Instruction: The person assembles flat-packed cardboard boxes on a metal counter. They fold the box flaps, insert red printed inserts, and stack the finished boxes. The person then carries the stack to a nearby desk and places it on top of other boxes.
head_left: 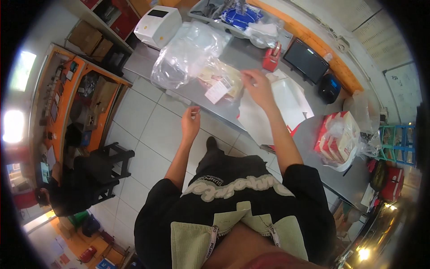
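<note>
My left hand (191, 120) hangs in the air before the grey table's near edge, its fingers curled in toward the thumb. Whatever it may hold is too small to make out. Over the table my right hand (259, 87) has thumb and fingertips drawn together beside a cream-coloured packet (232, 74); I cannot tell whether it touches the packet or pinches something. A white printed label (218, 91) lies on that packet. Crumpled clear plastic bags (179, 62) spread to its left. Under my right forearm rests an open white carton sheet (286, 98) with red edges.
A label printer (158, 26), a grey bin (210, 17) of bagged goods, a red tape dispenser (271, 58) and a black screen (307, 60) line the table's back. Red-and-cream boxes (336, 139) in plastic stand right. Leftward are a black stool (114, 163) and a person in black (71, 193).
</note>
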